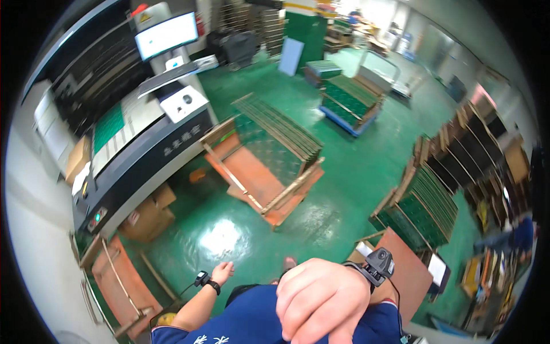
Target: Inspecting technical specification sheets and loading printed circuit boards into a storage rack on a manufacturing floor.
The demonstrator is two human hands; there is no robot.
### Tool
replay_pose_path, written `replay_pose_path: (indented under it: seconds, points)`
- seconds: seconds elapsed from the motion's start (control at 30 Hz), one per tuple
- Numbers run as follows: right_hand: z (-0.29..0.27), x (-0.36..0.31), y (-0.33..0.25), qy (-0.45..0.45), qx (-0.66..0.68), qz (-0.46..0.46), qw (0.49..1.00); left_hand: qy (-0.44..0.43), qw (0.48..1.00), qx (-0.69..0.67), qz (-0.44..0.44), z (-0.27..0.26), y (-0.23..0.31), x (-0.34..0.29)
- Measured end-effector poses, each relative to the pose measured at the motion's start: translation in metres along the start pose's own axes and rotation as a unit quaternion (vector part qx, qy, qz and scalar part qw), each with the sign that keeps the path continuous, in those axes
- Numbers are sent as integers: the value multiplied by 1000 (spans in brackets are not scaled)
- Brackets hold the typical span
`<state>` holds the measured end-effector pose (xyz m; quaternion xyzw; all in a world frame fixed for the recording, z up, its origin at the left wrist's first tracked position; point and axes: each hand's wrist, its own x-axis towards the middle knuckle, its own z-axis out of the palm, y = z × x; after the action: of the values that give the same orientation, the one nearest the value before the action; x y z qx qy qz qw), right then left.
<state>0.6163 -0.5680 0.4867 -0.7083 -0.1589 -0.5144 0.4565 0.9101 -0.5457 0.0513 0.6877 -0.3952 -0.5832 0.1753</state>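
My left hand [222, 272] hangs low beside my body over the glossy green floor [229, 235], fingers loosely apart and holding nothing; a small black device is strapped to its wrist. My right hand [321, 298] is raised close to the camera, back of the hand up, fingers bent downward and cut off by the lower edge. I see nothing in it. A black camera unit [379, 264] sits on that wrist. Ahead of me a wooden rack cart [269, 172] stands with green circuit panels [278, 135] leaning in it.
A long grey machine [143, 155] with a monitor [166, 35] stands at left, cardboard boxes [148, 218] under it. An empty wooden rack [120, 281] is at lower left. More racks of green panels [424, 206] fill the right, and a blue pallet cart [349, 103] stands farther back.
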Motion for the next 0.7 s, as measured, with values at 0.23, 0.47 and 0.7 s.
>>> replay_pose_path:
  seconds: [0.23,0.47,0.7]
  points:
    - [-29,58,111,-36,195,-94,976,190,975,-48,-102,-57,-65,-42]
    - [-108,106,202,-242,299,-37,922,315,900,-150,-260,-93,-148,-41]
    - [-80,158,314,-254,341,-30,905,362,888,-253,-130,-118,-58,-7]
